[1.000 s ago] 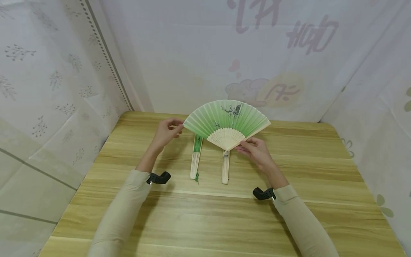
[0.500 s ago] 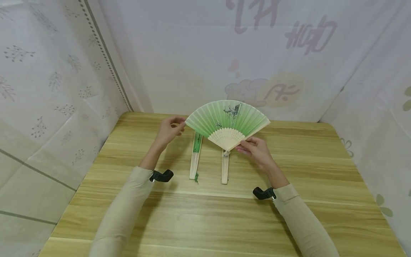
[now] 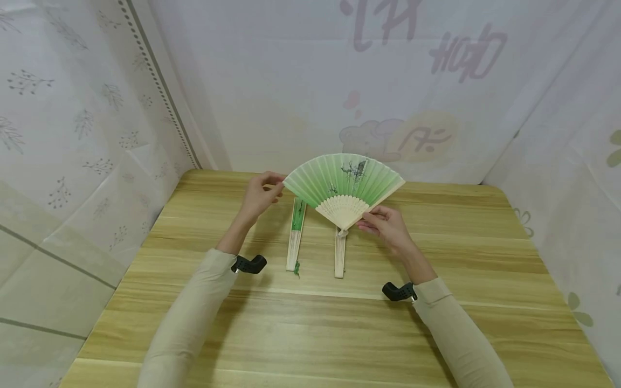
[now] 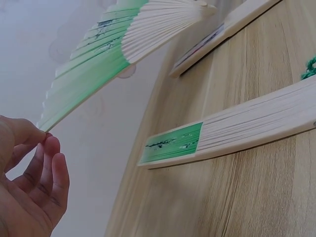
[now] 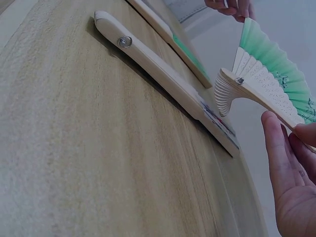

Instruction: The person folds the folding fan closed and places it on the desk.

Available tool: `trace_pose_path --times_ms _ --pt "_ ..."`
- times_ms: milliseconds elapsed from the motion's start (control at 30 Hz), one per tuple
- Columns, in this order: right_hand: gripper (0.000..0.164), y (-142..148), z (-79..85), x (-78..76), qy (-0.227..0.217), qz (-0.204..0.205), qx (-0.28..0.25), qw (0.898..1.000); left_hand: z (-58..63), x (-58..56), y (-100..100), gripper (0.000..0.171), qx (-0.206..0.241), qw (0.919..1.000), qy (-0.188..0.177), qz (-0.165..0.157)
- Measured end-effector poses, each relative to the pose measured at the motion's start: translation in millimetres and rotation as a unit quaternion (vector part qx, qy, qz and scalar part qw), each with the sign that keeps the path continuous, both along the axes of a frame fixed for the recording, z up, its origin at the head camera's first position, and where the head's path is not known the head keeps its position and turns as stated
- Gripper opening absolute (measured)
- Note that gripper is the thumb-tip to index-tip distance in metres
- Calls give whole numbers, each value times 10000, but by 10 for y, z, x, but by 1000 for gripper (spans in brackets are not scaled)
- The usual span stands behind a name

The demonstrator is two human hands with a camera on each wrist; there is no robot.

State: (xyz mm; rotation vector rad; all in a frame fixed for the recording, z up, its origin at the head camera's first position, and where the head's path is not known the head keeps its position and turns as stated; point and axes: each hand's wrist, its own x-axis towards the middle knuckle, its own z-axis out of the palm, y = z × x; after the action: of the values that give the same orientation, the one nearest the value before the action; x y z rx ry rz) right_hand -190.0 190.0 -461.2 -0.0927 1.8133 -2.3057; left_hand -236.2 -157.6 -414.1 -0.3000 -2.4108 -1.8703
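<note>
A green folding fan [image 3: 335,175] with pale ribs and a dark printed branch is spread wide above the table. My left hand [image 3: 262,195] pinches its left outer corner between thumb and fingertip, as the left wrist view also shows at the fan's edge [image 4: 91,101]. On the other side, my right hand [image 3: 386,229] pinches the right outer rib near the pivot. A folded green fan [image 3: 297,234] with a green tassel lies on the table left of centre. Partly covered by the spread fan, another folded fan [image 3: 340,256] lies beside it; the right wrist view shows its bluish and red print.
The wood-grain table [image 3: 310,334] reaches back to a printed white cloth [image 3: 271,97] hanging behind it. More patterned cloth hangs on the left and right. A black wrist camera mount [image 3: 250,264] sticks out from the left sleeve, and a similar mount [image 3: 398,291] from the right.
My left hand has moved slightly right and up with its corner of the fan, and the spread has narrowed a little. The right hand stays almost in place; the folded fans have not moved.
</note>
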Motion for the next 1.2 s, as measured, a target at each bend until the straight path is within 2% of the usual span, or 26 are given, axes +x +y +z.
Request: trace_pose_path --times_ms 433,967,1200 --pt "21 -30 -7 -15 -6 35 42 10000 27 -25 91 20 -67 9998 3 167" --pt "24 -61 7 -14 31 170 308 9994 89 -52 169 23 47 10000 20 68" --pt "24 -70 0 -20 61 289 429 9986 432 165 272 23 -10 10000 40 -58"
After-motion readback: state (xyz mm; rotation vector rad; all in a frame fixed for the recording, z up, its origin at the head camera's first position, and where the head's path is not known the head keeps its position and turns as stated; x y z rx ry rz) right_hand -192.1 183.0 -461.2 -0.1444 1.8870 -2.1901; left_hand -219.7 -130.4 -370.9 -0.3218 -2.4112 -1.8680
